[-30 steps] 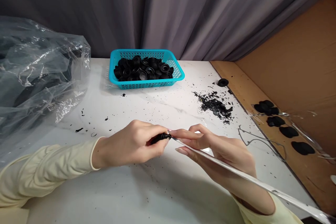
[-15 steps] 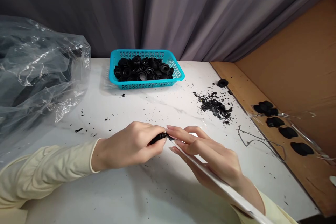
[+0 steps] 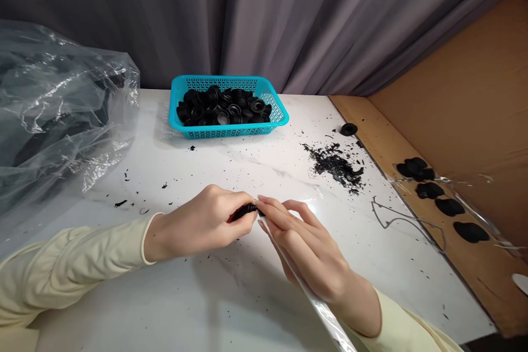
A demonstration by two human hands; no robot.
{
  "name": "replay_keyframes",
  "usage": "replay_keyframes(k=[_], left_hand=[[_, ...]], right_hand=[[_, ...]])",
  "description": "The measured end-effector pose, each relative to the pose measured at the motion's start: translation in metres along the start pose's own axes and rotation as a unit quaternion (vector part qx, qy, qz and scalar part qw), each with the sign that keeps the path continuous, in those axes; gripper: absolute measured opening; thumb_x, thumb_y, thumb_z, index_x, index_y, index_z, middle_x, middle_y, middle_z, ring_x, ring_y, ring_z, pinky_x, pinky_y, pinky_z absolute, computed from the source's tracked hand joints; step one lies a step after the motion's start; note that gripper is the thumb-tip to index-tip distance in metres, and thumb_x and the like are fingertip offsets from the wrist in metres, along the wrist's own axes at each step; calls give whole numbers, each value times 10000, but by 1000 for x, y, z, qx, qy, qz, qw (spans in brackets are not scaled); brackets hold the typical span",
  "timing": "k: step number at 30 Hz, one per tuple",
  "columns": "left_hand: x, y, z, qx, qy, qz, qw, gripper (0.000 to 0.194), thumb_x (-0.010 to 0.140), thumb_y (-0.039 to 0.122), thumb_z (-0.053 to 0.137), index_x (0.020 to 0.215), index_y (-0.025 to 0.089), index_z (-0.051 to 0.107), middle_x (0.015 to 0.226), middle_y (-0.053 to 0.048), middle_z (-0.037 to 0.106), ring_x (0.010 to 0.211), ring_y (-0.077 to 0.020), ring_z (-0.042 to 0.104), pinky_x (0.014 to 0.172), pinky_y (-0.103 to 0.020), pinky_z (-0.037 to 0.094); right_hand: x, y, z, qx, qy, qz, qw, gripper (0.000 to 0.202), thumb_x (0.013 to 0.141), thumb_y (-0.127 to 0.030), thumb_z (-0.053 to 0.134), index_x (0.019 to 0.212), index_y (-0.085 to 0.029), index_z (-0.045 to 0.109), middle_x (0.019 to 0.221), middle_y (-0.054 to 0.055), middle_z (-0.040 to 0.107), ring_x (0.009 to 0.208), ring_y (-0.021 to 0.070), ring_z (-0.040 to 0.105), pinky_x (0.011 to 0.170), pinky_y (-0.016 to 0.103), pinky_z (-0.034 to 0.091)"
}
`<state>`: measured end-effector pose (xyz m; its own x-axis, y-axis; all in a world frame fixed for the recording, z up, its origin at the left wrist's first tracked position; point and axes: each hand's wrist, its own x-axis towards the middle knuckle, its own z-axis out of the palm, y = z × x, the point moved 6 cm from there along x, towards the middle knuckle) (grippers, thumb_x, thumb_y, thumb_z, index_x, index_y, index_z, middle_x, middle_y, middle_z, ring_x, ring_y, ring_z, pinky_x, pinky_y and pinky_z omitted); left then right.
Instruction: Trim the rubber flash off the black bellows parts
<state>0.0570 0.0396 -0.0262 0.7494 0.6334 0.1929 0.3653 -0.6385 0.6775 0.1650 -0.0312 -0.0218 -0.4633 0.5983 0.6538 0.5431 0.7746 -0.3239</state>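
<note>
My left hand is closed around a small black ribbed rubber bellows, pinched between thumb and fingers. Its ribs show in the gap between them. My right hand grips a long, flat white strip-like tool that slants from the lower right up to the bellows. The tool's tip is mostly covered by my right fingers, so I cannot tell its exact kind. Right fingertips meet the left thumb and fingers at the bellows' right end.
A blue basket at the back holds several black bellows. Black rubber scraps lie in a heap on the white table, a lone bellows behind them. Flat black pieces line the right edge. Clear plastic bulges at left.
My right hand and the tool have swung left, and the tool slants more steeply. The dark tip seen before is now mostly hidden. The left hand has shifted slightly left and up, still holding the bellows.
</note>
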Motion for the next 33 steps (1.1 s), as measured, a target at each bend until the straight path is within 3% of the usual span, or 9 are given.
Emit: replay_keyframes(k=[8,16,21,25,28,33], left_hand=[[1,0,0,-2,-3,-3,1000,194,822,92,445,647,136,516,520,64,390,457,-63,320,432,-208,278],[0,9,-2,-1,7,40,999,215,835,87,462,635,154,504,516,71,357,449,-66,294,423,-205,281],[-1,11,-9,4,46,50,998,184,834,93,482,688,140,584,510,60,416,442,-68,335,420,-194,311],[-2,13,-11,7,62,66,996,170,834,99,496,718,131,616,499,57,438,432,-67,342,411,-189,315],[-1,14,-13,9,69,69,995,149,837,107,496,815,136,640,509,55,474,432,-68,366,416,-180,337],[2,16,-19,16,81,74,994,160,833,112,493,753,137,630,518,39,514,443,-72,422,435,-175,375]], right_hand=[[2,1,0,-20,15,-7,1000,176,893,95,443,951,-59,504,1029,337,636,1006,363,625,662,458,469],[3,8,-5,-39,59,6,997,203,894,74,455,890,-128,477,984,295,670,945,333,661,635,429,495],[0,15,-14,-19,144,77,986,285,839,53,555,784,-205,449,965,119,719,808,238,695,607,359,523],[0,18,-20,40,133,160,977,227,854,-1,553,808,-221,522,1008,39,714,733,210,689,605,359,556],[2,22,-25,127,125,204,963,195,861,-36,561,884,-227,593,1004,37,716,743,220,685,617,382,571],[-1,40,-23,293,140,302,896,210,836,-135,651,665,-206,553,944,77,733,833,259,711,684,366,609]])
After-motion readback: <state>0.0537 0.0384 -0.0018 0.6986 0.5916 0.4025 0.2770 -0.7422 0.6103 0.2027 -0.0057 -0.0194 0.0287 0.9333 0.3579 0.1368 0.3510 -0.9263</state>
